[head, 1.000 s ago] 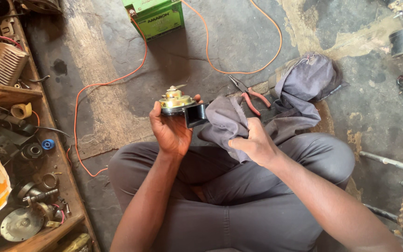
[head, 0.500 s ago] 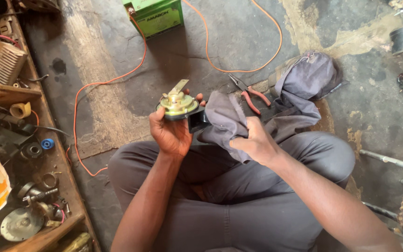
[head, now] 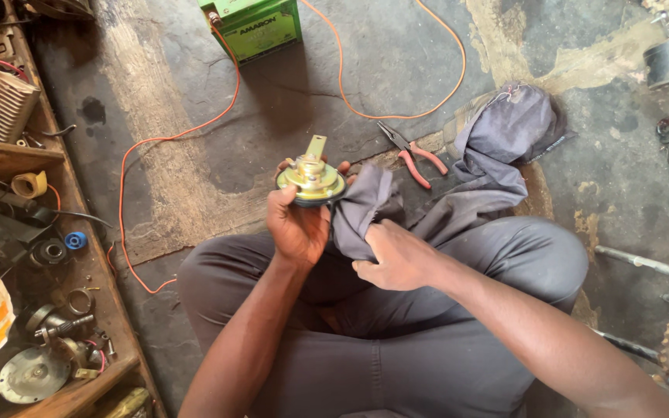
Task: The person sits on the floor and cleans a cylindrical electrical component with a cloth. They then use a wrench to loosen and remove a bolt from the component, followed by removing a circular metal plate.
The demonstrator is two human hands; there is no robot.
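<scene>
**Camera setup: single head view**

One camera, worn on the person's head, looking steeply down over the lap at close range. Frame spans the concrete floor ahead and a wooden parts tray at left. No second view, so no shared area.

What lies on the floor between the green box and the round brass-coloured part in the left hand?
In the head view, only bare stained concrete floor lies between the green box and the round part held by the left hand. The orange wire loops past on either side.
</scene>
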